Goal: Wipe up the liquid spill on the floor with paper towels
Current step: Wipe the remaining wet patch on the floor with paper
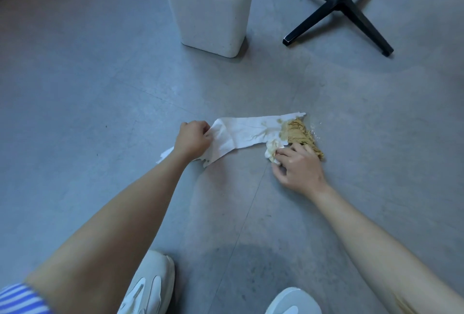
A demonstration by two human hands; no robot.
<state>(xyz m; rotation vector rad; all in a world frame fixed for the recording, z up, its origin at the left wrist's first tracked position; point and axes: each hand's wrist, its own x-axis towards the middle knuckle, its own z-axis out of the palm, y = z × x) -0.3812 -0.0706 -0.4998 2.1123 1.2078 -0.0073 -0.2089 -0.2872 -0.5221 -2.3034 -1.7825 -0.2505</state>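
A long white paper towel (241,134) lies stretched across the grey floor (100,87). Its right end (300,132) is soaked yellow-brown and crumpled. My left hand (192,139) is closed on the towel's dry left end. My right hand (297,166) presses down on the wet, bunched right end, fingers curled over a small white wad. A few drops of liquid (315,127) glisten on the floor just beyond the soaked part.
A tall white bin (211,9) stands on the floor behind the towel. A black cross-shaped table base (339,9) sits at the back right. My two white shoes (150,286) (293,301) are at the bottom edge.
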